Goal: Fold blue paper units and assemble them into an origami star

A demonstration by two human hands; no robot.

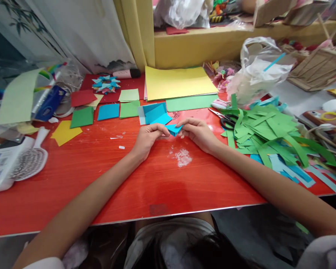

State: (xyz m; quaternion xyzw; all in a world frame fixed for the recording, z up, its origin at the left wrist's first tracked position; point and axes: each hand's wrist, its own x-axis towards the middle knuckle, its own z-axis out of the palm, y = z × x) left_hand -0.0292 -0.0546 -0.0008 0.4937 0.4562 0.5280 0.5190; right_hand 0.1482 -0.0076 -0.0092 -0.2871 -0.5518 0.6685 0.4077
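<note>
Between my two hands is a small folded piece of blue paper (174, 129), held just above the red table (162, 190). My left hand (149, 137) pinches its left end between thumb and fingers. Its right end is gripped by my right hand (199, 133), fingertips on the upper edge. Right behind it lie creased blue paper pieces (156, 113), one partly over a paler blue sheet (141, 115). Stacks of cut squares sit to the left: a blue stack (108, 112), a light green stack (129, 109) and a dark green stack (82, 117).
Green paper scraps (266, 129) heap at the right beside black-handled scissors (226, 120). Yellow sheets (179, 83) lie at the back, near a folded paper ring (105, 84). A hairbrush (30, 162) and yellow paper (65, 133) are on the left. A plastic bag (257, 74) stands back right.
</note>
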